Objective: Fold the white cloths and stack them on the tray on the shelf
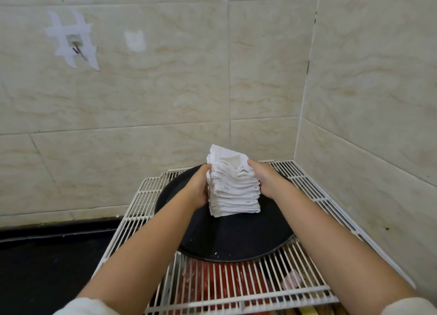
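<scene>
A tall stack of folded white cloths (pixel 233 187) stands on a round black tray (pixel 236 239), which lies on a white wire shelf (pixel 257 286). My left hand (pixel 199 187) grips the stack's left side, fingers curled onto its upper edge. My right hand (pixel 264 178) grips the right side, with the thumb on the top cloth. The stack leans slightly away from me. Its bottom rests on the tray's far half.
Tiled walls close in behind and on the right, meeting in a corner (pixel 305 102). A wall hook with white tape (pixel 75 47) hangs upper left. Red packages (pixel 212 284) show through the wire shelf below. A dark floor (pixel 47 255) lies to the left.
</scene>
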